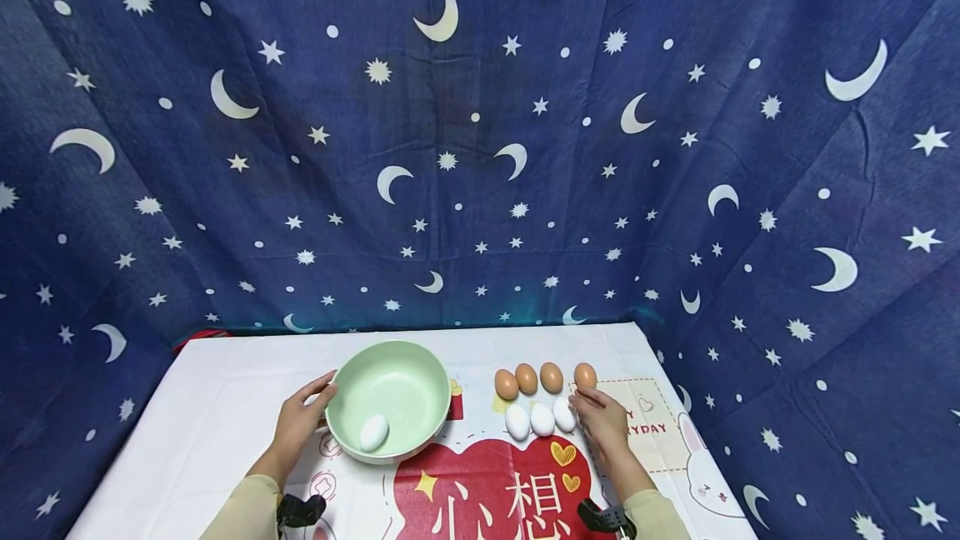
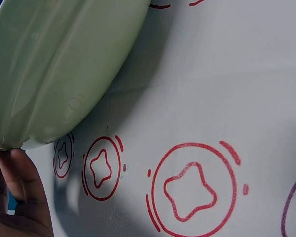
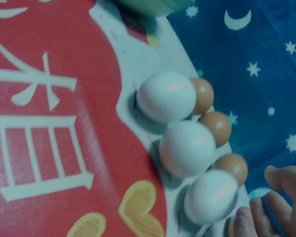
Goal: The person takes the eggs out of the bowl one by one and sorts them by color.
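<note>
A pale green bowl (image 1: 387, 398) stands at left of centre with one white egg (image 1: 374, 432) inside it. My left hand (image 1: 298, 419) grips the bowl's left rim, its fingertips at the edge in the left wrist view. On the right, three white eggs (image 1: 542, 420) lie in a row in front of several brown eggs (image 1: 551, 377). My right hand (image 1: 606, 422) reaches in by the rightmost white egg (image 3: 210, 196) and the rightmost brown egg (image 1: 585, 376). In the right wrist view its thumb and fingers are apart, with nothing held between them.
A white tablecloth (image 1: 232, 390) printed with a large red patch (image 1: 465, 482) and drawings covers the table. Behind the table and at its right side hangs a dark blue curtain (image 1: 480, 232) with moons and stars.
</note>
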